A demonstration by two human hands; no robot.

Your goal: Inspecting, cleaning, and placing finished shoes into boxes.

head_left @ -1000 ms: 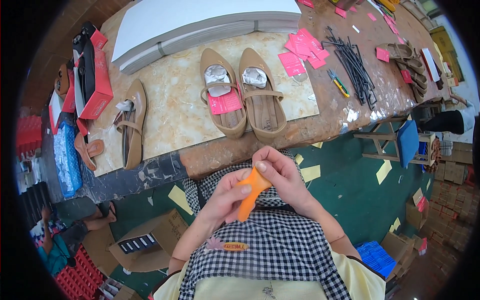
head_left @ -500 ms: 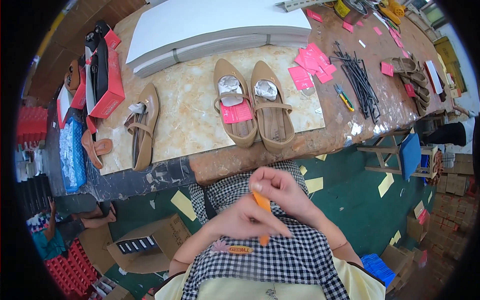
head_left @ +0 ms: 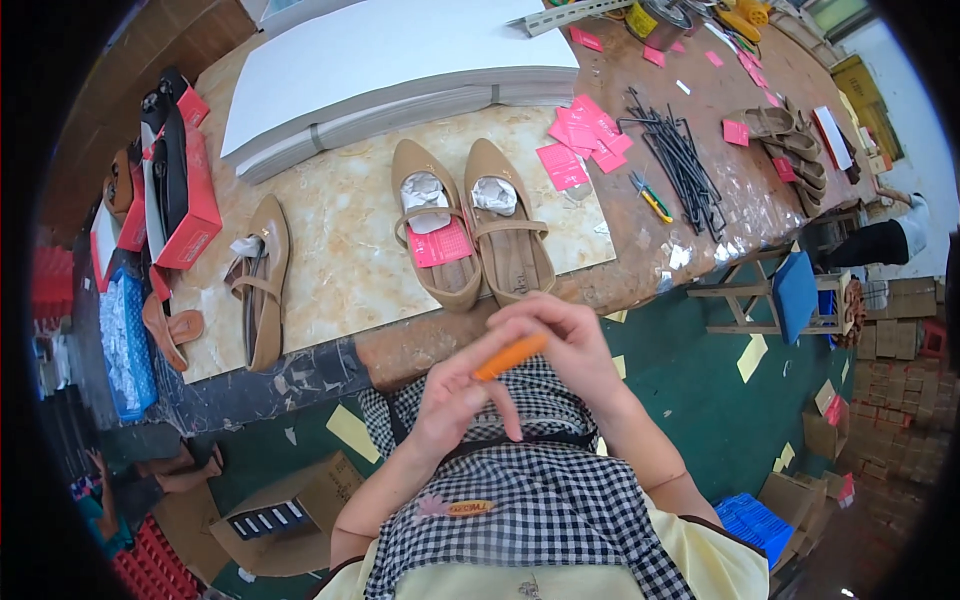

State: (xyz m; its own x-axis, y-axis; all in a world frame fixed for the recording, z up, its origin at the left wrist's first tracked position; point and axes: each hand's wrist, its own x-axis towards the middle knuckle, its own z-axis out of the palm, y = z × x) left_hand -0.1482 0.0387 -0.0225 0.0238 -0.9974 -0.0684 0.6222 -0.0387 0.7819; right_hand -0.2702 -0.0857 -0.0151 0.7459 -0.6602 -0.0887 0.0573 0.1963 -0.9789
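A seated person in a black-and-white checked apron [head_left: 520, 520] holds a small orange strip [head_left: 510, 356] between both hands above the lap, just short of the near edge of the worktop [head_left: 330, 270]. The strip's long axis runs up and to the right, its lower end pinched by the fingers of the left hand [head_left: 462, 395] and its upper end closed in by the curled right hand [head_left: 565, 340], so both hands grip it and neither is free; the two are about equally close to it. The strip looks thin, smooth and matte, and what it is made of cannot be told. Directly ahead of the hands, on a pale marbled slab, lies a pair of tan pointed flat shoes [head_left: 470, 235], toes away from the person, each stuffed with crumpled white paper, with a pink card [head_left: 440, 243] lying on the left one. A single tan shoe [head_left: 262, 280] lies on its side to the left, near red shoe boxes [head_left: 185, 190]. Behind them a thick stack of white sheets [head_left: 400, 60] spans the worktop, and to the right are scattered pink cards and a bundle of thin dark rods [head_left: 680, 160]. The floor [head_left: 700, 400] is green.
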